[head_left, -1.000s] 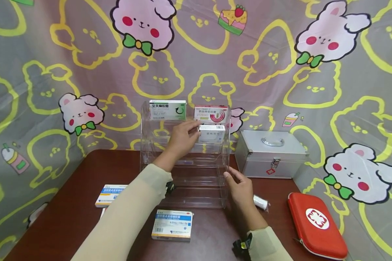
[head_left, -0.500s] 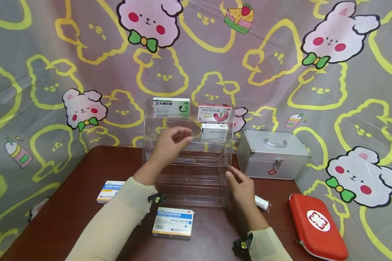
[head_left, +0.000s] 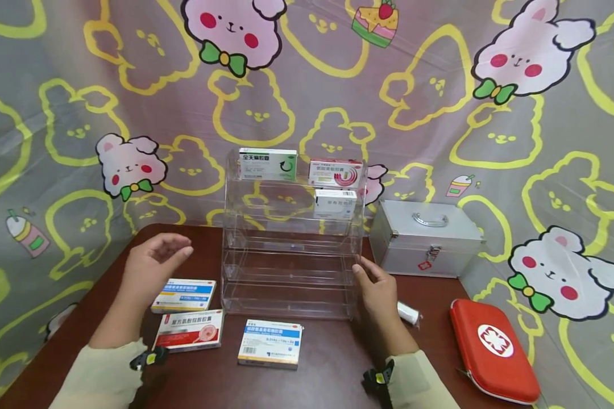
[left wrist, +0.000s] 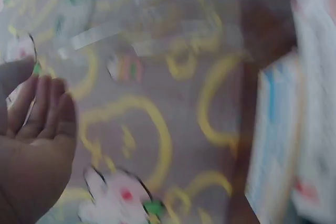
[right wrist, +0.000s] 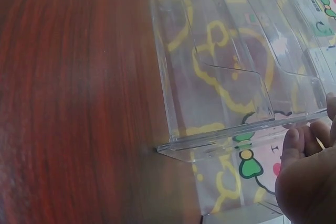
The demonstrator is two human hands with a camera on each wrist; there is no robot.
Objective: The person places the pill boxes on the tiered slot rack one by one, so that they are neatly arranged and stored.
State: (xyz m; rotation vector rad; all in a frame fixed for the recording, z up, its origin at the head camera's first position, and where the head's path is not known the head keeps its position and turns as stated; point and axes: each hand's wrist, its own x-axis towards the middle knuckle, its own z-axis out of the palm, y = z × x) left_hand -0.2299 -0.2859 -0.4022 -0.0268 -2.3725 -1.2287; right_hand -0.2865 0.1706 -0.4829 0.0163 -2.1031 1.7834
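My left hand is empty, fingers loosely bent, over the left side of the table near a blue-and-white medicine box and a red-and-white medicine box. The left wrist view is blurred and shows the same empty hand. My right hand holds the right side edge of a clear tiered display rack, thumb and fingers at its side panel. On the rack's top tier stand a green-and-white medicine box and a red-and-white medicine box. A white medicine box stands one tier below, at the right.
Another blue-and-white medicine box lies in front of the rack. Right of it are a white wrapped roll, a silver case and a red first-aid pouch. A patterned curtain hangs behind the table.
My left hand has let go of the white box on the second tier and moved down and left, off the rack. The right hand keeps its place at the rack's side.
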